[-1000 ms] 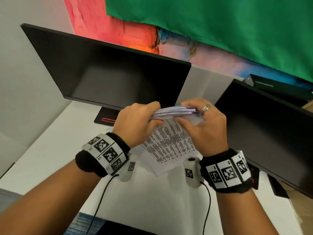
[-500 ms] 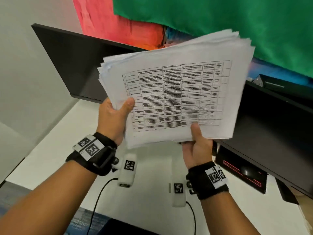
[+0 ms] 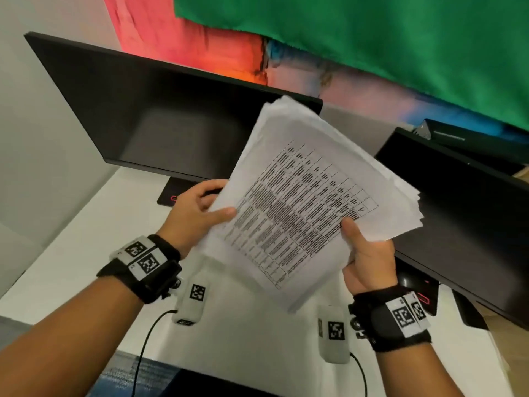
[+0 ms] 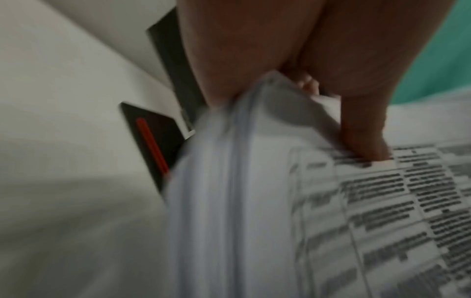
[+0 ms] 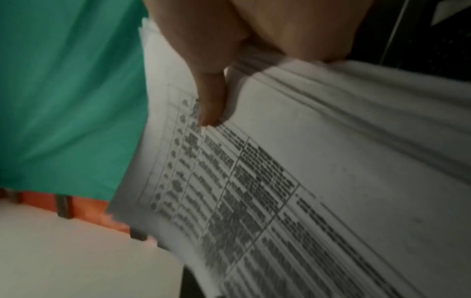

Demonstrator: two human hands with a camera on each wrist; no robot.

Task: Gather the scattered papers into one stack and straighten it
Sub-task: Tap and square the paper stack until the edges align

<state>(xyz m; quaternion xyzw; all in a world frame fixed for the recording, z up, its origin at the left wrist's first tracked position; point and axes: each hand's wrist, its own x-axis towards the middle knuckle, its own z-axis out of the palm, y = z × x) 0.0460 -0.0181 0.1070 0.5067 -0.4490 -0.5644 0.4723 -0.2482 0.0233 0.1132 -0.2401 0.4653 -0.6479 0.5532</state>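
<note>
Head view: paper stack [image 3: 309, 202] edges splayed.

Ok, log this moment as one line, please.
phase: straightening | paper stack: held tilted above desk, edges uneven | left hand: grips left edge | right hand: grips lower edge

Black wristbands [image 3: 148, 270] with 2 square-code tags

One paper stack [image 3: 309, 202], two monitors [image 3: 160, 116] [image 3: 463, 213], two hands [image 3: 197, 213] [image 3: 366, 259], two wristbands [image 3: 143, 262] [image 3: 398, 316]
</note>
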